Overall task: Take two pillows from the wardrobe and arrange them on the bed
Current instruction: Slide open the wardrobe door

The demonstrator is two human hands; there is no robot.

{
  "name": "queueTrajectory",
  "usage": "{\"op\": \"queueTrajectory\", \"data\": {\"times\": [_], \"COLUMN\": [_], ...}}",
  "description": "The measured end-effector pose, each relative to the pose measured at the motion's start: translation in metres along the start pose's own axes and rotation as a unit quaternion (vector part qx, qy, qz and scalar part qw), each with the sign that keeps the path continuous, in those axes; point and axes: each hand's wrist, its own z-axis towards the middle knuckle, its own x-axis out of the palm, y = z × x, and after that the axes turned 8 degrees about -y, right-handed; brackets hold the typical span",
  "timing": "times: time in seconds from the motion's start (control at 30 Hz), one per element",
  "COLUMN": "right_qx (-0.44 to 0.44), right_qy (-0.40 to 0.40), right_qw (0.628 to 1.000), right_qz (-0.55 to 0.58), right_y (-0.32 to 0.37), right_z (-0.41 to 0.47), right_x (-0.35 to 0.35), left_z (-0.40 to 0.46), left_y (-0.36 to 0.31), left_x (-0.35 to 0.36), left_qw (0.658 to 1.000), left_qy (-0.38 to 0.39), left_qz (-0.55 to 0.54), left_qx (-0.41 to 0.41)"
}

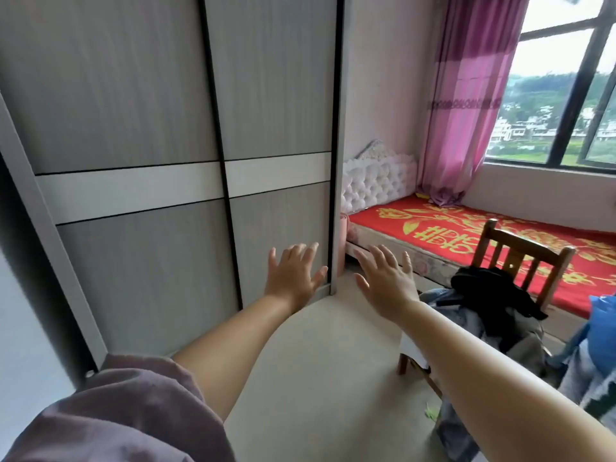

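A tall grey wardrobe (160, 105) with two sliding doors fills the left of the view; both doors are closed, so its inside is hidden. The bed (433, 225) lies at the right under a red cover with gold patterns, its tufted white headboard (380, 181) against the wall. No pillow is visible. My left hand (293, 275) is stretched forward, fingers spread, in front of the lower right door near the wardrobe's right edge. My right hand (386, 281) is held out beside it, fingers apart, over the floor. Both hands hold nothing.
A wooden chair (520, 258) piled with dark clothes (493, 295) stands between me and the bed. A blue bag (600, 315) sits at the right edge. A pink curtain (466, 105) hangs by the window (566, 95). Pale floor (320, 361) runs between wardrobe and chair.
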Motion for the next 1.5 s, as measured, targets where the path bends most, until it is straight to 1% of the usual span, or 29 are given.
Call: {"op": "queueTrajectory", "data": {"times": [0.07,0.23,0.37,0.5,0.73,0.83,0.93,1.13,1.27,1.37,1.5], "right_qx": [0.001,0.005,0.015,0.025,0.103,0.122,0.103,0.129,0.122,0.129,0.128], "right_qy": [0.027,0.091,0.129,0.153,0.198,0.196,0.193,0.179,0.164,0.150,0.130], "right_qw": [1.000,0.996,0.991,0.988,0.975,0.973,0.976,0.975,0.979,0.980,0.983], "right_qz": [-0.011,-0.006,-0.007,-0.013,-0.003,0.002,-0.006,-0.001,0.014,0.022,0.035], "right_y": [0.000,-0.002,-0.003,-0.004,-0.010,-0.012,-0.020,-0.070,-0.115,-0.146,-0.166], "right_z": [-0.002,-0.003,0.013,0.053,0.142,0.178,0.216,0.316,0.402,0.475,0.556], "right_x": [0.014,0.072,0.118,0.162,0.220,0.237,0.254,0.300,0.339,0.359,0.390], "left_z": [-0.003,-0.004,0.013,0.048,0.131,0.175,0.220,0.318,0.407,0.479,0.558], "left_y": [0.006,0.037,0.067,0.099,0.175,0.197,0.202,0.199,0.211,0.221,0.239], "left_x": [0.013,0.057,0.087,0.117,0.162,0.182,0.208,0.274,0.315,0.335,0.360], "left_qw": [1.000,0.993,0.988,0.985,0.977,0.976,0.976,0.976,0.979,0.985,0.987], "left_qy": [0.019,0.114,0.149,0.169,0.214,0.217,0.217,0.196,0.180,0.153,0.132], "left_qz": [0.013,0.039,0.041,0.025,0.021,0.029,0.026,0.029,0.050,0.055,0.062], "left_qx": [-0.005,-0.010,-0.021,-0.020,0.000,0.009,0.017,0.085,0.076,0.064,0.070]}}
